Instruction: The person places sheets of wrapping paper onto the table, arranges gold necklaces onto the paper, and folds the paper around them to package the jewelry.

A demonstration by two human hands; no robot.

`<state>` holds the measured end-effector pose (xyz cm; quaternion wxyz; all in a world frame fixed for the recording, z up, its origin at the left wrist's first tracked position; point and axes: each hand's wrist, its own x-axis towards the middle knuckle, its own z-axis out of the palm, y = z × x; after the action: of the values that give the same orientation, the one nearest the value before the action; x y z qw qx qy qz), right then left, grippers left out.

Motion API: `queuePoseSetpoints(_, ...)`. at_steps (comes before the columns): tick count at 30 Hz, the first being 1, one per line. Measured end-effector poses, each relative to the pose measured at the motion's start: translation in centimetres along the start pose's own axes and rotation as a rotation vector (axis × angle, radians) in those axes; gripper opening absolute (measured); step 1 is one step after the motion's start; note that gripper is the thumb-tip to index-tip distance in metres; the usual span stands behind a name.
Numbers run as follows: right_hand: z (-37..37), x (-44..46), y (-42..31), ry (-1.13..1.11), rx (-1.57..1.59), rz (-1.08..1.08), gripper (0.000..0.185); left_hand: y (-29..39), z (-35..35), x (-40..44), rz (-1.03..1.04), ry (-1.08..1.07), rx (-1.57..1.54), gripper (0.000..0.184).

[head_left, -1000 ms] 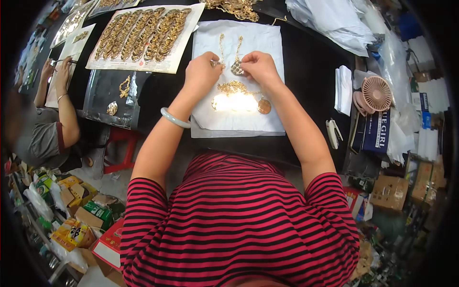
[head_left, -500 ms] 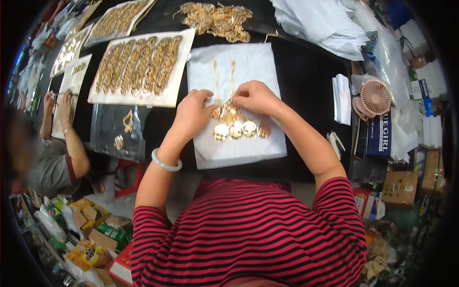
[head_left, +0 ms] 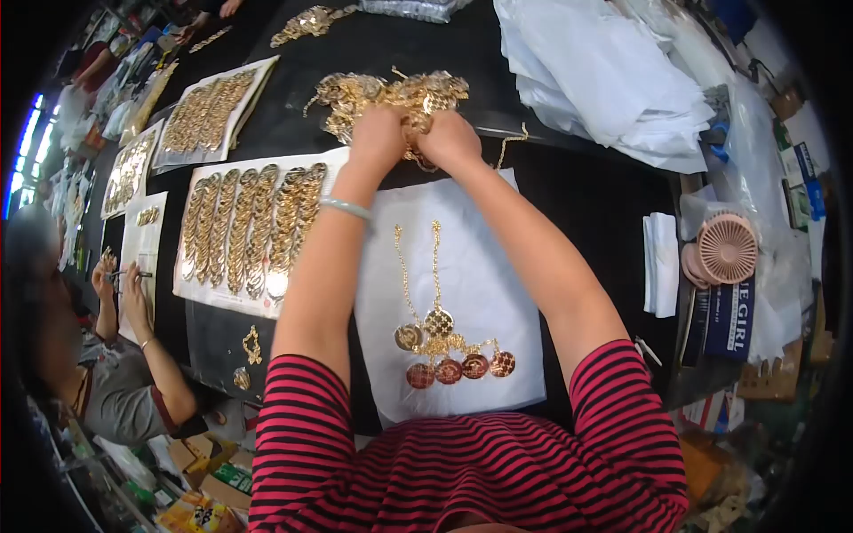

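Observation:
At the far side of the table, both hands are in a heap of gold chain necklaces with round pendants (head_left: 346,93). My left hand (head_left: 379,135) curls into the heap, and my right hand (head_left: 451,140) curls in close beside it. Some gold chain hangs between them; the fingertips are partly hidden. Nearer to me, a white sheet (head_left: 391,275) bears a gold necklace laid out with two chain strands (head_left: 435,266). Several round pendants (head_left: 448,370) lie in a row at its lower end, with two more discs above.
Left of the sheet, a board (head_left: 253,231) carries rows of gold chains. A stack of white sheets (head_left: 604,80) lies at the back right, and a pink fan (head_left: 727,247) stands on the right. Another person's hands (head_left: 133,298) work at the left.
Both hands have left the necklace on the white sheet and reached forward into the gold heap. The pendants on the sheet now show reddish and patterned faces. The view has shifted forward.

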<state>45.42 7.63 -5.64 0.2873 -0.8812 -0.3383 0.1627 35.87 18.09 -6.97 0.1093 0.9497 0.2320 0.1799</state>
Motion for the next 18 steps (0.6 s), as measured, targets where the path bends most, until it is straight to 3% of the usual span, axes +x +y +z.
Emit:
queuePoseSetpoints(4,0.7,1.4,0.5,-0.033,0.061,0.095,0.033,-0.2,-0.3,0.6,-0.11,0.057,-0.022,0.015)
queuePoseSetpoints(6,1.0,3.0,1.0,0.048,0.144,-0.158,0.029,-0.4,-2.0,1.3,-0.281,0.219,-0.073,0.02)
queuePoseSetpoints(8,-3.5,2.2,-0.5,-0.004,0.172,-0.203,0.024,-1.1,-4.4,1.8,-0.239,0.373,-0.252,0.022)
queuePoseSetpoints(10,-8.2,-1.6,-1.5,-0.032,0.475,-0.231,0.015,-0.9,-6.3,1.9,-0.165,0.31,-0.484,0.021)
queuePoseSetpoints(11,-8.7,-2.1,-1.0,0.052,0.382,-0.253,0.008,0.2,-7.5,0.5,-0.194,0.28,-0.496,0.021)
queuePoseSetpoints(13,-9.0,-5.3,0.5,0.102,0.281,-0.251,0.011,2.7,-9.3,-2.8,-0.013,-0.181,-1.492,0.017)
queuePoseSetpoints(14,-9.5,-8.4,1.4,0.051,0.271,-0.211,0.011,4.6,-8.3,-5.4,-0.045,-0.192,-1.507,0.017)
queuePoseSetpoints(15,-10.3,-10.8,2.1,0.014,0.262,-0.186,0.011,7.4,-7.4,-7.9,-0.079,-0.071,-1.051,0.017)
queuePoseSetpoints(16,-9.3,-12.7,4.8,0.063,0.247,-0.327,0.008,9.6,-6.8,-10.4,-0.101,0.042,-0.592,0.019)
queuePoseSetpoints(18,-7.4,-17.4,8.9,0.134,0.134,-0.541,0.007,12.2,-5.6,-16.5,0.05,0.018,-0.489,0.017)
